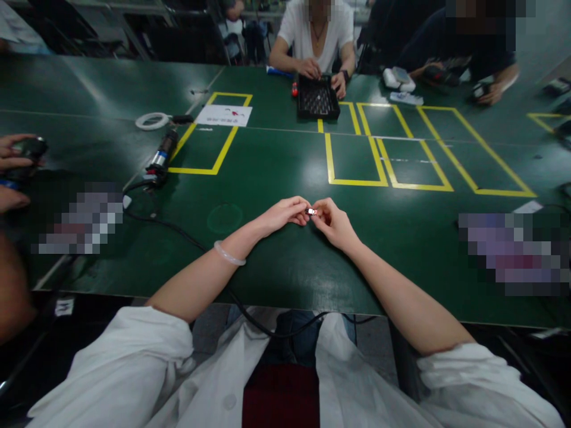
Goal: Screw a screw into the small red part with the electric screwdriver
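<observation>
A: Quick pass. Hands?
B: Left hand [288, 213] and right hand [333, 223] meet mid-view, just above the tabletop [276, 172]. Both pinch one small red-and-white piece [311, 211], fingertips closed on it from either side. Too small to say what it is.
A: Anything on the wrists?
B: Pale bracelet [229, 254], left one.
A: Left side of the tabletop?
B: Dark cylindrical tool [163, 153] with a silver-blue band, lying slantwise. White ring-shaped coil [154, 128] near it. Black cable [178, 228] runs past under the left forearm and over the near edge.
A: Yellow stuff?
B: Tape outlines [357, 182], several, left and right. Printed white sheet [225, 116] lies across the left one.
A: Other people?
B: Across, a person in a white top [289, 27] has both hands at a black tray [318, 114]; contents too small to name. Red item [295, 89] just beside it. Far right, a person in dark clothing [428, 44] holds something dark. Far left, a neighbour's hands [11, 157] grip a dark object [33, 148].
</observation>
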Action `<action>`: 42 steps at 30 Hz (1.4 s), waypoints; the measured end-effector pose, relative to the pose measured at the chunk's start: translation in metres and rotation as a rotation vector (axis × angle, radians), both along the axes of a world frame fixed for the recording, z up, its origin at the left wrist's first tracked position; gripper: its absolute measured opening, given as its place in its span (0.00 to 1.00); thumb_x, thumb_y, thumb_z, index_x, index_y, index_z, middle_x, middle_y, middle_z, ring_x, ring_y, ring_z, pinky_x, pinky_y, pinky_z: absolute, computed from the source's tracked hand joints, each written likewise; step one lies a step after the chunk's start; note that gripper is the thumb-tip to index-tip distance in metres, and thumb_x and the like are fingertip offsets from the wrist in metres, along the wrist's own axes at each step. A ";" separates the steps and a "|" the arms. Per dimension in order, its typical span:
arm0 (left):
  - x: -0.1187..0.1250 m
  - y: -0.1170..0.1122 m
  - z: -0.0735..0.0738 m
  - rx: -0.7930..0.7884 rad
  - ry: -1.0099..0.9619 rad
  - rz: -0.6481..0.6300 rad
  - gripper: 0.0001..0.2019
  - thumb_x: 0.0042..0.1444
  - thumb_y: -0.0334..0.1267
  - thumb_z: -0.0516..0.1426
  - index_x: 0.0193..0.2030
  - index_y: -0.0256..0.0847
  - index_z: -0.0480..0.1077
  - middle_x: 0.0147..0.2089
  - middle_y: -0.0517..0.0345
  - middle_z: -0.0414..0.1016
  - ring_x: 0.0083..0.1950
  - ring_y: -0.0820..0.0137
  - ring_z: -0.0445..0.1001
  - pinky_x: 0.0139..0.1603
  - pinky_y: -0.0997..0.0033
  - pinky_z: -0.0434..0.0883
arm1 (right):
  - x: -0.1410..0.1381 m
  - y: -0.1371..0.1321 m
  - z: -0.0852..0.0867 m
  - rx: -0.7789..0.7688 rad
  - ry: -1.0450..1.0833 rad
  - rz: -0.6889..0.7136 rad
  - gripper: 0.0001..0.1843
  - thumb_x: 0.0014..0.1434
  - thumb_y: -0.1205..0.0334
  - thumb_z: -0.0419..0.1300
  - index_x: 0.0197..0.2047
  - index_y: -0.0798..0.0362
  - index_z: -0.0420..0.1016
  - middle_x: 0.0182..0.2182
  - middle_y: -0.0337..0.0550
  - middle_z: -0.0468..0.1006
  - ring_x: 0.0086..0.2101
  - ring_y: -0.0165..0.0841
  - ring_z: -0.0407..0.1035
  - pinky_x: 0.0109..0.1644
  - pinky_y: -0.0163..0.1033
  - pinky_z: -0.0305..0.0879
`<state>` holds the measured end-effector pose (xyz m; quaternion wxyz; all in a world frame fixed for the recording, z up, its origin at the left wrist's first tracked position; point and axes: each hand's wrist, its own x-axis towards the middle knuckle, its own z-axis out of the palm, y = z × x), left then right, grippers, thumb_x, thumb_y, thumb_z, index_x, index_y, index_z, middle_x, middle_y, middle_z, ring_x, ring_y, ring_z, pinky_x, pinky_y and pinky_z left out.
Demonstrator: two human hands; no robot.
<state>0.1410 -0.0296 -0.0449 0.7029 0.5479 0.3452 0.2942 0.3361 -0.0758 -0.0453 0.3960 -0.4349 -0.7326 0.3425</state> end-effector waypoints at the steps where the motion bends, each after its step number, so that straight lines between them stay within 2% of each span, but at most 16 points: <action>1: 0.001 -0.001 0.001 0.011 0.012 -0.001 0.18 0.58 0.48 0.61 0.44 0.33 0.69 0.35 0.54 0.74 0.35 0.74 0.74 0.43 0.69 0.72 | 0.000 0.000 0.000 0.008 -0.006 0.001 0.08 0.62 0.61 0.56 0.45 0.51 0.64 0.29 0.35 0.69 0.24 0.27 0.61 0.30 0.34 0.58; 5: 0.002 -0.004 0.005 0.059 0.051 -0.014 0.17 0.55 0.43 0.64 0.45 0.33 0.68 0.38 0.54 0.75 0.36 0.74 0.74 0.44 0.69 0.72 | 0.001 0.002 -0.002 0.011 -0.021 0.014 0.10 0.62 0.61 0.57 0.46 0.50 0.64 0.30 0.35 0.70 0.24 0.26 0.61 0.31 0.34 0.59; 9: 0.002 -0.005 0.005 0.093 0.029 -0.022 0.17 0.53 0.40 0.65 0.44 0.34 0.67 0.36 0.56 0.73 0.37 0.73 0.75 0.43 0.68 0.73 | 0.003 0.007 -0.007 -0.064 0.073 0.034 0.16 0.62 0.54 0.59 0.50 0.50 0.62 0.30 0.35 0.71 0.25 0.27 0.62 0.31 0.34 0.60; 12: 0.002 -0.004 0.004 0.132 0.017 -0.032 0.17 0.53 0.39 0.65 0.44 0.34 0.67 0.36 0.57 0.72 0.38 0.73 0.74 0.42 0.69 0.73 | 0.004 0.010 -0.012 -0.093 0.133 0.017 0.12 0.64 0.51 0.57 0.44 0.51 0.65 0.30 0.36 0.71 0.27 0.27 0.64 0.31 0.34 0.60; 18: 0.002 -0.004 0.004 0.123 0.022 -0.019 0.18 0.51 0.38 0.66 0.45 0.33 0.68 0.39 0.55 0.72 0.40 0.73 0.74 0.43 0.69 0.74 | 0.005 0.011 -0.012 -0.040 0.144 0.039 0.10 0.63 0.54 0.59 0.40 0.51 0.68 0.33 0.37 0.71 0.27 0.27 0.62 0.32 0.35 0.60; 24: 0.001 -0.003 0.004 0.108 0.021 0.009 0.16 0.50 0.36 0.66 0.43 0.32 0.68 0.37 0.56 0.72 0.38 0.75 0.73 0.43 0.70 0.73 | 0.004 0.009 -0.008 -0.023 0.121 0.035 0.12 0.61 0.54 0.61 0.43 0.50 0.68 0.35 0.39 0.73 0.27 0.27 0.62 0.30 0.35 0.60; 30: 0.001 -0.004 0.004 0.126 -0.004 0.007 0.16 0.48 0.33 0.66 0.42 0.33 0.67 0.38 0.57 0.72 0.38 0.75 0.73 0.41 0.72 0.71 | 0.005 0.010 -0.007 -0.014 0.080 0.002 0.10 0.59 0.57 0.63 0.41 0.51 0.69 0.28 0.36 0.71 0.25 0.27 0.61 0.29 0.35 0.58; 42: 0.000 -0.004 0.006 0.113 -0.003 0.015 0.17 0.47 0.27 0.66 0.43 0.33 0.67 0.39 0.56 0.73 0.40 0.74 0.74 0.43 0.72 0.71 | 0.005 0.010 -0.005 0.051 0.023 0.013 0.08 0.58 0.64 0.60 0.41 0.51 0.68 0.28 0.36 0.69 0.27 0.29 0.63 0.31 0.36 0.61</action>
